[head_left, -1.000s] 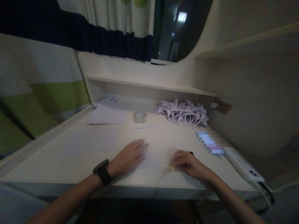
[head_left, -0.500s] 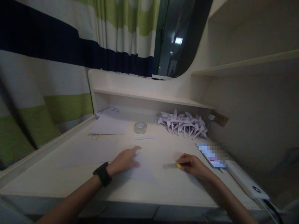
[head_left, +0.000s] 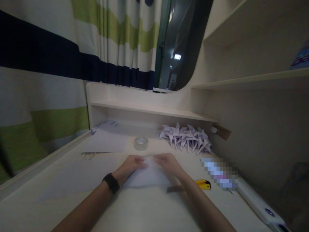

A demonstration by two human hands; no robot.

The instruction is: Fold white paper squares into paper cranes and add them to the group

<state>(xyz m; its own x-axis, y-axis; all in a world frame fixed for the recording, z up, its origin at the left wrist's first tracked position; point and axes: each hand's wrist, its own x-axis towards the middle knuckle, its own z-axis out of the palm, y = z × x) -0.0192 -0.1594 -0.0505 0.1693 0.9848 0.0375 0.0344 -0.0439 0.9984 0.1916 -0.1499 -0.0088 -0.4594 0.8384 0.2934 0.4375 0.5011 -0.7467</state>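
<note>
Nearest, partly hidden by the right forearm, a yellow cutter (head_left: 204, 184) lies on the white desk (head_left: 145, 214), its blade pointing left; neither hand holds it. Just beyond it, the left hand (head_left: 131, 163) and right hand (head_left: 170, 163) both grip a paper sheet (head_left: 149, 176), fingers closed on its far edge at either side, its near edge close to the cutter's blade. Motion blur hides whether it is creased; it has no pinwheel shape yet. To the left, a larger loose sheet (head_left: 72, 177) lies flat, apparently unworked. Farther left, thin pale sticks (head_left: 88, 156) show at the near edge of a paper stack (head_left: 106, 140), so plenty of flat material appears unused. Far, near the middle, stands a clear tape roll (head_left: 141, 144). Far right, a cluster of white paper pinwheels (head_left: 184, 135) on stems looks finished; overlap prevents an exact count.
</note>
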